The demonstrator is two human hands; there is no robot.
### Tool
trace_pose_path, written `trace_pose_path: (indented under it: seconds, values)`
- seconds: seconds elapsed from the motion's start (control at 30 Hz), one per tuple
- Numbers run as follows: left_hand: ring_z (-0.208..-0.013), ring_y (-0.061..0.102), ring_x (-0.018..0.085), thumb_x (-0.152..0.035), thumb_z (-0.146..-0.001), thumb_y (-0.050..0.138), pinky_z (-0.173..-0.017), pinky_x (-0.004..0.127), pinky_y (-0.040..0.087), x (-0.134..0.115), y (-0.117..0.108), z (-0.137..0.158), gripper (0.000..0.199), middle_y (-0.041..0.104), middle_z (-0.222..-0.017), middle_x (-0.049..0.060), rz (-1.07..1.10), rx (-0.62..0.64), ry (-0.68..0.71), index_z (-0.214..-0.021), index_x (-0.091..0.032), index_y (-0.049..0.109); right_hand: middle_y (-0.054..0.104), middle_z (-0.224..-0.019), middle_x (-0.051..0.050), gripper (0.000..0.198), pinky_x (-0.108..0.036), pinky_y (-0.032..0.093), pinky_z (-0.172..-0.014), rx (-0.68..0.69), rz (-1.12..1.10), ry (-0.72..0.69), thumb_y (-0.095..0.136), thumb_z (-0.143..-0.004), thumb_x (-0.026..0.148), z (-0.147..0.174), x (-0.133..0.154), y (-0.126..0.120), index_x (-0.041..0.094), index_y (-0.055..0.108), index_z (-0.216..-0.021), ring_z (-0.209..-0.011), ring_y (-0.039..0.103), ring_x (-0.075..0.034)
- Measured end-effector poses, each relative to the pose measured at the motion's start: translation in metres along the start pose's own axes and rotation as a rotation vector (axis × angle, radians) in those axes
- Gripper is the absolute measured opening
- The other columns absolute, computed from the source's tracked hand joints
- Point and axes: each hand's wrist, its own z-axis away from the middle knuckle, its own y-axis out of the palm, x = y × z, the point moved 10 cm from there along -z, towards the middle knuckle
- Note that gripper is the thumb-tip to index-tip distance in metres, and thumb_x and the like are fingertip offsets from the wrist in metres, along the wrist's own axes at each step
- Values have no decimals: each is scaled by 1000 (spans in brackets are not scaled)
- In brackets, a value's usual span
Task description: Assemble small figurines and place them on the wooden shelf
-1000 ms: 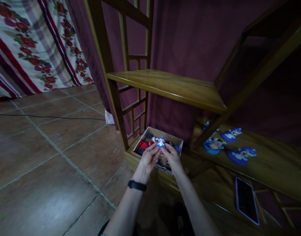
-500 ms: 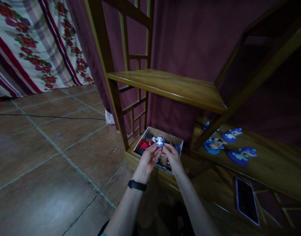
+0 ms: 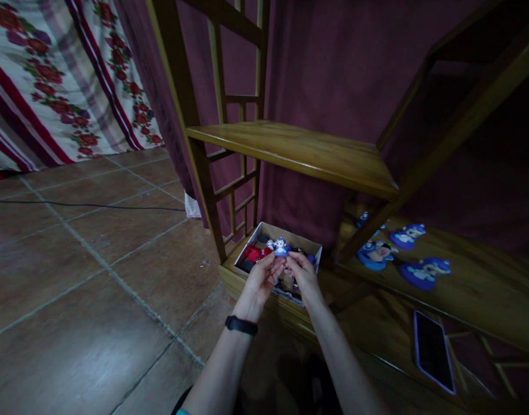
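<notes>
Between my two hands, above an open cardboard box (image 3: 306, 235), a small white and blue-purple figurine (image 3: 281, 246) stands upright on its round base. My left hand (image 3: 264, 276) grips the base from the left, fingers curled at its edge. From the other side my right hand (image 3: 302, 270) pinches the same base. Inside the box lie a red piece (image 3: 252, 252), a small whitish figure (image 3: 270, 244) and several dark pieces, partly covered by my hands.
On the wooden shelf at right stand several blue and purple figurines (image 3: 425, 273). A phone (image 3: 434, 350) lies nearer me on the lower wood. Over the box juts a higher wooden shelf board (image 3: 299, 150), held by an upright post (image 3: 203, 196). A cable (image 3: 86, 204) crosses the tiled floor.
Almost nothing differs. Both hands keep hold of the figurine over the box, and the view has shifted very slightly.
</notes>
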Motion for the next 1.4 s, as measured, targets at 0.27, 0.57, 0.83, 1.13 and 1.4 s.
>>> trace_pose_path:
  seconds: [0.27, 0.57, 0.83, 1.13, 1.4]
  values:
    - [-77, 66, 15, -10, -72, 66, -76, 24, 52, 1, 1, -3, 17, 70, -85, 10, 1, 27, 19, -88, -10, 67, 68, -88, -3, 38, -31, 54, -67, 6, -26, -4, 69, -63, 43, 0, 1, 1, 21, 65, -94, -80, 63, -19]
    - [-74, 65, 12, -1, -63, 70, -77, 21, 50, -4, 7, -6, 27, 71, -84, 8, -28, 94, 117, -89, -10, 68, 66, -106, -5, 46, -31, 54, -70, 63, -17, 36, 67, -66, 46, 0, -4, 9, 22, 63, -105, -90, 63, -20]
    - [-76, 64, 15, -9, -54, 78, -75, 26, 46, -9, 11, -4, 42, 70, -86, 8, -130, 78, 200, -95, -11, 66, 67, -108, -7, 44, -36, 53, -77, 102, -171, 108, 68, -67, 42, 2, -13, 12, 22, 63, -105, -95, 64, -22]
    - [-74, 62, 14, -9, -50, 80, -77, 26, 44, -15, 10, -1, 49, 69, -83, 6, -228, 42, 250, -96, -13, 66, 70, -100, -5, 22, -36, 52, -83, 107, -336, 232, 62, -74, 35, 2, -21, 13, 22, 66, -91, -95, 64, -21]
    - [-89, 61, 19, -16, -48, 82, -91, 33, 39, -16, 15, 1, 56, 69, -92, 9, -312, 53, 236, -101, -13, 66, 71, -88, -5, 14, -26, 53, -79, 85, -579, 417, 56, -80, 26, 8, -29, 15, 17, 65, -87, -84, 65, -14]
